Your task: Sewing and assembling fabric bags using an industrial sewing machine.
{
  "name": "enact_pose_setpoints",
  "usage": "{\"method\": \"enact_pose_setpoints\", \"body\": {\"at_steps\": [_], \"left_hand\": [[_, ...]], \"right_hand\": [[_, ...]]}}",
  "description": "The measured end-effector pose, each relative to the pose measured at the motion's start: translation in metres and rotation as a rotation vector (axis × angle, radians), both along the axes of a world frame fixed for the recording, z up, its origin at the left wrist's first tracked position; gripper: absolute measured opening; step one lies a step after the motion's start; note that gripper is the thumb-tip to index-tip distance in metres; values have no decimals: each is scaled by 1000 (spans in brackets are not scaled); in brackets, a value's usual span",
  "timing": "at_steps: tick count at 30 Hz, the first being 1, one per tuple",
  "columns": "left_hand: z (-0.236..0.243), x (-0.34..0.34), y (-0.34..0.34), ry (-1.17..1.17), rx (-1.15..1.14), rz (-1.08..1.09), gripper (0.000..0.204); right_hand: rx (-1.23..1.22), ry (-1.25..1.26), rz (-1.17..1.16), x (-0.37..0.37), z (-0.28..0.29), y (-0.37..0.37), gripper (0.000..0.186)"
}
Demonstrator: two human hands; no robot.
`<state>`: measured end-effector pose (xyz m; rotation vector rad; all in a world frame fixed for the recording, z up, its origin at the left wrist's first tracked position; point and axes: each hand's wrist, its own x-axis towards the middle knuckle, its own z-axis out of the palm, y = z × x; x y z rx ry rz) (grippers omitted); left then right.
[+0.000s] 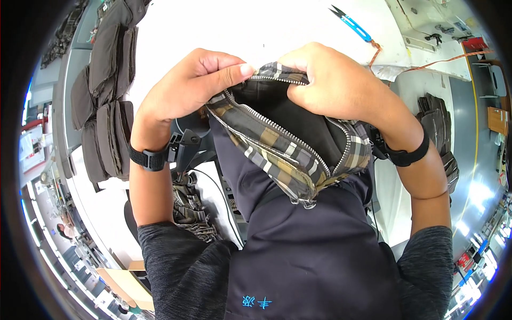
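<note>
A plaid pouch (282, 152) in brown, black and white hangs above my lap, its metal zipper undone and the black lining showing. My left hand (194, 85) pinches the far left edge of the opening, thumb on top beside the zipper teeth. On the far right edge, my right hand (333, 80) grips the rim, with the thumb inside the opening and the fingers behind the fabric. The pouch's lower corner points toward me, with loose threads at its tip. My fingers hide parts of the far rim.
Blue-handled thread snips (352, 24) lie on the white table (224, 26), tied to an orange cord. Stacked dark fabric pieces (109, 90) line the left side; more dark pieces (434, 122) sit at right. Plaid pieces (194, 213) lie below my left forearm, near a cardboard box (125, 288).
</note>
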<state>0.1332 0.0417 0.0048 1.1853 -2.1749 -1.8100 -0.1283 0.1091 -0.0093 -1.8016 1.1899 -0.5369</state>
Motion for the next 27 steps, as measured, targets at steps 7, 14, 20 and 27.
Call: {"method": "enact_pose_setpoints", "body": {"at_steps": [7, 14, 20, 27], "left_hand": [[-3, -10, -2, -1, 75, 86, 34], [12, -19, 27, 15, -270, -16, 21], [47, -29, 52, -290, -1000, 200, 31], [15, 23, 26, -107, -1028, 466, 41]], "right_hand": [[85, -58, 16, -10, -6, -13, 32], [80, 0, 15, -11, -1, -7, 36], [-149, -120, -59, 5, 46, 8, 50], [-713, 163, -113, 9, 20, -13, 55]]}}
